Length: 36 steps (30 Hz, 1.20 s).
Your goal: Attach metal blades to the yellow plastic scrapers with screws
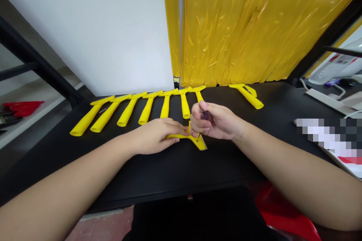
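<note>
A yellow scraper [200,142] lies on the black table in front of me, its wide head toward the right. My left hand [160,135] is closed around its handle and holds it against the tabletop. In my right hand [212,120], the fingers wrap a screwdriver [206,115], whose dark handle end shows above the fist. Its tip sits at or just over a small screw on the scraper's head; whether they touch I cannot tell. Several more yellow scrapers [145,111] stand in a row behind my hands, heads toward the wall.
One yellow scraper [250,97] lies apart at the back right of the black table [158,177]. Behind are a white panel [113,30] and a yellow plastic-covered panel [240,26]. A red seat [288,211] is at lower right. Black frame bars stand at both sides.
</note>
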Each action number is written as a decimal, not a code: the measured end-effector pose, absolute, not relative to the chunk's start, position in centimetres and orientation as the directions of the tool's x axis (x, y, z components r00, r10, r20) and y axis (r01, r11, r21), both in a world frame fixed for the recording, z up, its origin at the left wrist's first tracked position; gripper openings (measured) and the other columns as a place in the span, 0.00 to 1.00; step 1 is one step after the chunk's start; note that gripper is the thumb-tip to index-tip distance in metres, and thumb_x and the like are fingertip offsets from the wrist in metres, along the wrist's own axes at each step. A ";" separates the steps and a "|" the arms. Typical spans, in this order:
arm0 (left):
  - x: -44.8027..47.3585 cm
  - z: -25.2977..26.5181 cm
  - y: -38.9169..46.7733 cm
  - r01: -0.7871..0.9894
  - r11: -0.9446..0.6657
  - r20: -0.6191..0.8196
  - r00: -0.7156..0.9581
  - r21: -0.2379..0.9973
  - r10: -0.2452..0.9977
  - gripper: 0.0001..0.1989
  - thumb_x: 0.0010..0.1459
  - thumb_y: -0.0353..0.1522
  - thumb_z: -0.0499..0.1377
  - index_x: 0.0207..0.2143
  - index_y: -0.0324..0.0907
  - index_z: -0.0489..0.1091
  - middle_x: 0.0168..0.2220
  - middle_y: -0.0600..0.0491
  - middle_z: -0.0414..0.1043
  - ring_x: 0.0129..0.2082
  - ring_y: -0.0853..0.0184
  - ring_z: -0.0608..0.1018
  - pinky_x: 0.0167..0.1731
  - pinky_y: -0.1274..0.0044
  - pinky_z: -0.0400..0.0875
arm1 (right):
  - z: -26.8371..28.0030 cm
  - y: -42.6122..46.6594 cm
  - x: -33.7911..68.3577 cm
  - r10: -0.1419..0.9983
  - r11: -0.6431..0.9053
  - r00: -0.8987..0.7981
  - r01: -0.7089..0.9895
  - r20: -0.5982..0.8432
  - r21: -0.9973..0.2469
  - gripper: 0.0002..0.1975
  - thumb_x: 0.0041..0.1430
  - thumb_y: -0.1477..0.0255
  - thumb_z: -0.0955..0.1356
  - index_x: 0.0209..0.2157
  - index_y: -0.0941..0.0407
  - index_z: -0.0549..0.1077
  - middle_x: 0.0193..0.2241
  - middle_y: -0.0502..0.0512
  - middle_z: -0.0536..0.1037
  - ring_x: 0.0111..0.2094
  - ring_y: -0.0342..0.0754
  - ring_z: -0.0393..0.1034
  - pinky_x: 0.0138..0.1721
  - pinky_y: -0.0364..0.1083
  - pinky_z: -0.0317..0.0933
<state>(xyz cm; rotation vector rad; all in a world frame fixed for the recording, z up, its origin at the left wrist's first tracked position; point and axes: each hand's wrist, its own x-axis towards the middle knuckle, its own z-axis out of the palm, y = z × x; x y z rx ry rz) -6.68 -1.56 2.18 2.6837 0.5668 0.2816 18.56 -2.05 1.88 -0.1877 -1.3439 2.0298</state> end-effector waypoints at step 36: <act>-6.8 2.2 -1.7 0.337 -0.856 0.133 0.900 0.392 0.415 0.20 0.69 0.26 0.61 0.60 0.49 0.76 0.58 0.51 0.80 0.56 0.60 0.80 0.58 0.69 0.73 | 2.6 -2.9 18.8 0.662 -0.234 -0.717 -0.475 0.219 -0.848 0.14 0.68 0.62 0.74 0.39 0.51 0.65 0.31 0.44 0.68 0.29 0.42 0.61 0.41 0.48 0.66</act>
